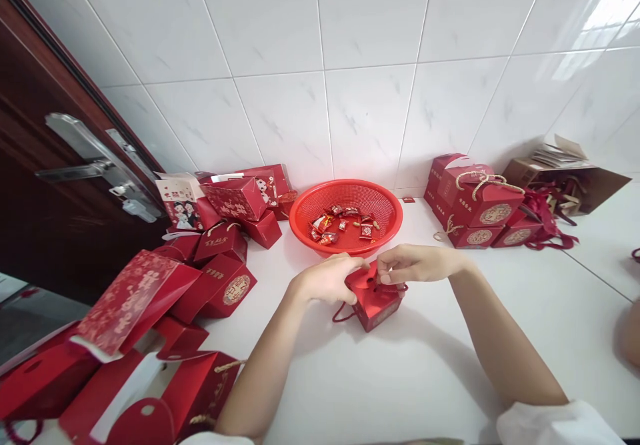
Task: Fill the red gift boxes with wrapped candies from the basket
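We are holding a small red box (376, 305) on the white table (420, 365), just in front of the basket, and both our hands are working at its top. Our left hand (330, 279) is closing on the box's left side, its thumb pressing near the upper edge and its fingers reaching over the far side. Our right hand (413, 265) is bending over the top with thumb and fingertips drawn together, pinching near the dark red cord (397, 287); we cannot tell exactly what lies between those fingertips. A loop of cord is sticking out on the left of the box, too. Just beyond our hands, the red basket (346, 185) is holding wrapped sweets (367, 230), and a small red packet (409, 200) is lying to its right, near the tiled wall (370, 118). Farther right, red gift boxes (463, 205) with pale rope handles are standing stacked, and beside them a brown carton (605, 185) is lying open with dark red ribbons (545, 221) spilling out. On our left, many red cartons (135, 298), some open, are crowding the table from the wall down to the near edge, next to a dark door (35, 165) with a metal handle (75, 171).
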A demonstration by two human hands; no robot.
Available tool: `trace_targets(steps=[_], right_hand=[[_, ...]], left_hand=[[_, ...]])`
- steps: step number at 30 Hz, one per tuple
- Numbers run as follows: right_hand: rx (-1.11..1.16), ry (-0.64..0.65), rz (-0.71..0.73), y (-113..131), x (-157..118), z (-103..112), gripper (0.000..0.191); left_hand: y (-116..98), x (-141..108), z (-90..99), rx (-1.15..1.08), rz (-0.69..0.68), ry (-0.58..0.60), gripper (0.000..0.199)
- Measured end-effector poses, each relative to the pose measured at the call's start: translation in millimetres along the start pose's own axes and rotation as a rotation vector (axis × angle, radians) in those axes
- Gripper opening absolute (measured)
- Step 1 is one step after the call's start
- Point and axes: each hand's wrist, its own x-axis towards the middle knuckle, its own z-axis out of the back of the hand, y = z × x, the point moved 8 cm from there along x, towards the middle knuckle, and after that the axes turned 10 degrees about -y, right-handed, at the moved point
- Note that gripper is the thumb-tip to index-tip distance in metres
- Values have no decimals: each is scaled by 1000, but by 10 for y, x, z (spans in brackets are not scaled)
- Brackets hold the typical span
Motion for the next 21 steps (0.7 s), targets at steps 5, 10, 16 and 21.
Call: trace_targets(steps=[5, 10, 16, 21], right_hand=[[35, -7, -17, 6, -2, 2, 39], [168, -83, -20, 69, -37, 87, 39], [246, -243, 96, 293, -129, 201, 36], [47, -424, 100, 400, -202, 237, 27]], left_hand=[[-84, -108, 147, -297, -21, -13, 60], [-105, -150, 326, -724, -4, -99, 53], [-204, -203, 460, -947, -96, -181, 45], [-370, -286, 460, -1047, -162, -189, 47]])
